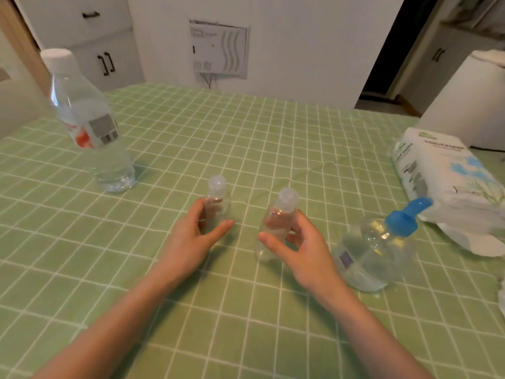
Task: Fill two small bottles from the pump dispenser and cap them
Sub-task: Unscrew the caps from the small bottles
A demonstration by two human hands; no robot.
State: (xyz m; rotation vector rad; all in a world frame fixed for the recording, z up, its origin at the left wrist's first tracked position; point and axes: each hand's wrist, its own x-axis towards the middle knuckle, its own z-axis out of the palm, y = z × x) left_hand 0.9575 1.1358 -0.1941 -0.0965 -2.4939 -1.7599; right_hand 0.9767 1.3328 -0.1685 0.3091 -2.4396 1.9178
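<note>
Green checked tablecloth point(273, 138) across whole table. At right edge, white tissue pack point(448, 181), lying flat. Far left, large water bottle point(93, 127), standing, capped. Near right, pump dispenser point(374, 250) with blue head, upright, just beside right hand point(300, 244). At centre, left hand point(191, 236) curled round left small bottle point(220, 203), upright, capped. Right hand curled round right small bottle point(277, 214), capped, tilted.

Clear glossy plastic small bottles point(218, 203) and pump dispenser point(374, 250) on matt checked cloth point(246, 310).
</note>
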